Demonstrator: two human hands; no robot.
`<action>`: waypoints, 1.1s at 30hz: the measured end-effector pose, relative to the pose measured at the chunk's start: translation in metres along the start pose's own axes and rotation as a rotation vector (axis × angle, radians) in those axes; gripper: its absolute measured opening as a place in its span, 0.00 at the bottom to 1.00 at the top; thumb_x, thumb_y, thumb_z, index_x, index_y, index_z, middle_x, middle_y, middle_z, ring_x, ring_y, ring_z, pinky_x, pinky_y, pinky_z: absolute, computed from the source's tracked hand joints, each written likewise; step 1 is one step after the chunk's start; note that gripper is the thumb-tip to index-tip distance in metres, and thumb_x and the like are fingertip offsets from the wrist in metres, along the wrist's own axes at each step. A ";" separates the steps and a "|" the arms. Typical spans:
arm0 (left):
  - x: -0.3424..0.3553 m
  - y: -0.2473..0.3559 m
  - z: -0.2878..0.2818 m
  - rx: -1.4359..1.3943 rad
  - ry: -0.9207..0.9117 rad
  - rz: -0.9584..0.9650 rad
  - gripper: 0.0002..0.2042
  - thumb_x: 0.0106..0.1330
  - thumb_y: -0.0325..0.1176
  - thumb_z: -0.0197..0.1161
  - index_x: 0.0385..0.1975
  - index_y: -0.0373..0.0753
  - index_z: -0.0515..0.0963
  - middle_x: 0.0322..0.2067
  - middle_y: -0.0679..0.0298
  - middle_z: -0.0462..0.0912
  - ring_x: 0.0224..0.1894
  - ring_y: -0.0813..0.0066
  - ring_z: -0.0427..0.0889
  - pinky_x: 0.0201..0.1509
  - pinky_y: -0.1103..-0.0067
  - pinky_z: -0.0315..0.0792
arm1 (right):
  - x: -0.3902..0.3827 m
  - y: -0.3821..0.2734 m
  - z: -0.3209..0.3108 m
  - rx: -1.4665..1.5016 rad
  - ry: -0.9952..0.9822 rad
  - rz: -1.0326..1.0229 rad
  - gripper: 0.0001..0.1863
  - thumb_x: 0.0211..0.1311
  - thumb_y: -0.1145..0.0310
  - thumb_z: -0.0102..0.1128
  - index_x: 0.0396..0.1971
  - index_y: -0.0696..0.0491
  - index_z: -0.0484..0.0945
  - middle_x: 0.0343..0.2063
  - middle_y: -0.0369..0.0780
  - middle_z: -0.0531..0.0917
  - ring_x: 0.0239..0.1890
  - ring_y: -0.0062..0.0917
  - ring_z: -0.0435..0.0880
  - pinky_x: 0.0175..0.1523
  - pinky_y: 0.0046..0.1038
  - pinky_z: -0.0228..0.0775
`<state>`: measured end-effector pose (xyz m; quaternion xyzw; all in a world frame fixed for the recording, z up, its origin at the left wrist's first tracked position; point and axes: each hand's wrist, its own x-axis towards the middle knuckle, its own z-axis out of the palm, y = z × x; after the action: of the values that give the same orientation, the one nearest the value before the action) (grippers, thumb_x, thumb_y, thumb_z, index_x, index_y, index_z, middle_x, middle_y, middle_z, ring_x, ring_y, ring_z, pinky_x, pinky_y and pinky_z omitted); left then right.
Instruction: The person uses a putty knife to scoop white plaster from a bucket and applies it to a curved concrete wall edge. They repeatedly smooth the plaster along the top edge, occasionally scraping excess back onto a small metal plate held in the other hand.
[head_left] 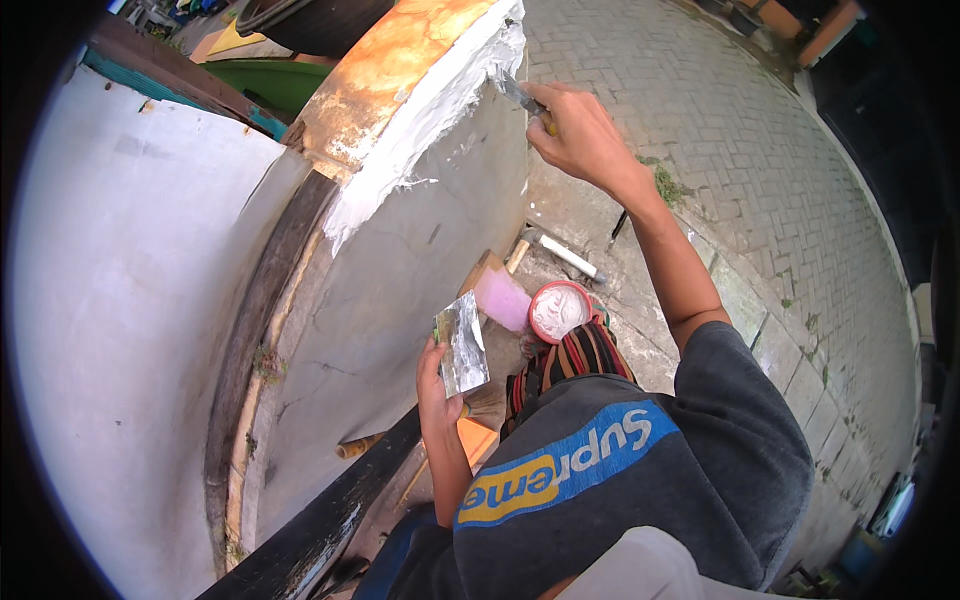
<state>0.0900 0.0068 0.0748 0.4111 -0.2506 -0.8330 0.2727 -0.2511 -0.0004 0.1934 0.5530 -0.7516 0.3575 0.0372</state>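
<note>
My right hand is closed round the handle of a putty knife. The knife's blade touches white putty spread along the upper edge of a low grey wall. Lower down, my left hand grips a flat rectangular metal plate, smeared with white and held in front of the wall. Beyond my knees stands a round pink-red tub with white paste in it.
Beside the tub lie a pink block and a white tube. A dark wooden beam slants along my left. Brick paving stretches right of the wall, with a dark pot behind it.
</note>
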 end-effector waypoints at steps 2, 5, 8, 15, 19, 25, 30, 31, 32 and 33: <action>0.003 -0.002 0.003 -0.041 0.038 -0.007 0.17 0.67 0.32 0.49 0.54 0.33 0.66 0.41 0.59 0.79 0.37 0.71 0.83 0.40 0.75 0.79 | -0.006 -0.008 0.009 0.067 -0.071 0.037 0.28 0.49 0.74 0.53 0.53 0.68 0.68 0.36 0.55 0.76 0.34 0.49 0.77 0.44 0.40 0.68; 0.004 -0.002 0.005 -0.010 -0.001 -0.008 0.17 0.67 0.31 0.49 0.54 0.33 0.66 0.41 0.59 0.79 0.37 0.71 0.83 0.40 0.75 0.79 | -0.018 -0.024 0.022 0.163 0.035 0.105 0.31 0.49 0.73 0.53 0.56 0.67 0.65 0.35 0.56 0.74 0.38 0.50 0.76 0.46 0.41 0.68; 0.008 -0.005 0.004 -0.019 -0.010 -0.009 0.17 0.67 0.31 0.49 0.54 0.33 0.66 0.41 0.59 0.79 0.37 0.71 0.83 0.40 0.75 0.79 | -0.023 -0.038 0.035 0.288 -0.012 0.198 0.37 0.51 0.71 0.55 0.61 0.71 0.56 0.44 0.62 0.68 0.43 0.57 0.75 0.51 0.42 0.69; 0.008 -0.007 -0.001 0.023 -0.039 -0.026 0.19 0.66 0.30 0.49 0.57 0.32 0.65 0.45 0.59 0.78 0.43 0.72 0.81 0.47 0.75 0.76 | -0.014 -0.065 0.044 0.371 -0.016 0.283 0.40 0.52 0.69 0.57 0.61 0.73 0.52 0.46 0.67 0.64 0.47 0.60 0.73 0.54 0.42 0.67; 0.009 -0.008 0.000 0.032 -0.038 -0.028 0.19 0.66 0.30 0.48 0.57 0.32 0.65 0.46 0.59 0.78 0.43 0.73 0.81 0.47 0.75 0.76 | -0.024 -0.067 0.042 0.392 -0.020 0.261 0.40 0.51 0.68 0.58 0.62 0.71 0.54 0.46 0.64 0.66 0.45 0.57 0.75 0.53 0.40 0.68; 0.012 -0.009 -0.004 0.012 -0.023 -0.040 0.19 0.66 0.30 0.48 0.56 0.32 0.65 0.44 0.59 0.79 0.42 0.72 0.81 0.45 0.75 0.77 | -0.042 -0.053 0.015 0.558 -0.031 0.371 0.38 0.51 0.67 0.58 0.63 0.63 0.60 0.43 0.52 0.71 0.36 0.34 0.79 0.44 0.32 0.71; 0.011 -0.009 0.008 0.036 0.005 -0.053 0.20 0.66 0.30 0.48 0.57 0.32 0.65 0.44 0.59 0.79 0.42 0.73 0.81 0.46 0.75 0.76 | -0.023 -0.018 0.043 0.589 0.104 0.406 0.36 0.52 0.69 0.58 0.64 0.60 0.61 0.46 0.45 0.71 0.26 0.23 0.77 0.29 0.26 0.73; 0.011 -0.009 0.009 0.035 0.006 -0.055 0.19 0.66 0.30 0.49 0.57 0.32 0.65 0.44 0.59 0.79 0.42 0.73 0.81 0.46 0.76 0.76 | -0.020 -0.017 0.047 0.588 0.121 0.383 0.36 0.52 0.69 0.58 0.64 0.60 0.61 0.46 0.45 0.71 0.25 0.22 0.77 0.28 0.25 0.73; 0.010 -0.011 0.007 0.031 0.016 -0.059 0.19 0.66 0.30 0.49 0.56 0.32 0.65 0.44 0.59 0.79 0.42 0.73 0.81 0.46 0.76 0.76 | -0.019 -0.018 0.052 0.587 0.129 0.363 0.36 0.52 0.69 0.58 0.64 0.60 0.61 0.45 0.45 0.71 0.25 0.21 0.77 0.27 0.24 0.72; 0.010 -0.010 0.006 0.029 0.011 -0.057 0.19 0.66 0.30 0.49 0.56 0.32 0.65 0.44 0.59 0.79 0.41 0.73 0.81 0.45 0.76 0.76 | -0.018 -0.019 0.055 0.587 0.138 0.343 0.36 0.52 0.69 0.58 0.64 0.60 0.61 0.45 0.45 0.71 0.25 0.21 0.76 0.26 0.24 0.72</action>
<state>0.0777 0.0093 0.0660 0.4265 -0.2491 -0.8345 0.2442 -0.2092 -0.0203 0.1537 0.3804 -0.6945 0.5959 -0.1334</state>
